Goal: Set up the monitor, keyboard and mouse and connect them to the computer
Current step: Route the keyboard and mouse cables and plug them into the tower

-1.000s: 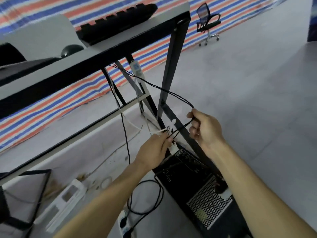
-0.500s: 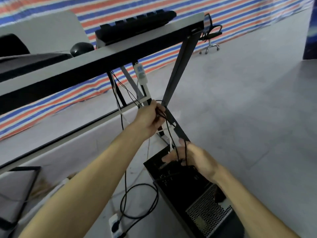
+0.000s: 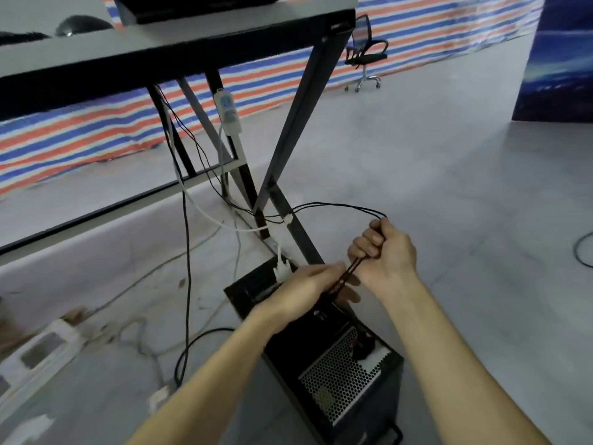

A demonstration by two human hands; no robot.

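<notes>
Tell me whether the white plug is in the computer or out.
In, apparently: the white plug sits flush on the rear panel of the computer, its cable rising away.

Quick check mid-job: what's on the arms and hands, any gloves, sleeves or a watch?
The left hand and the right hand are bare, with no gloves. The left forearm and right forearm are bare to the frame edge, no sleeve showing. No watch, band or ring shows on the sides in view.

Head view, looking down, close over hands.
</notes>
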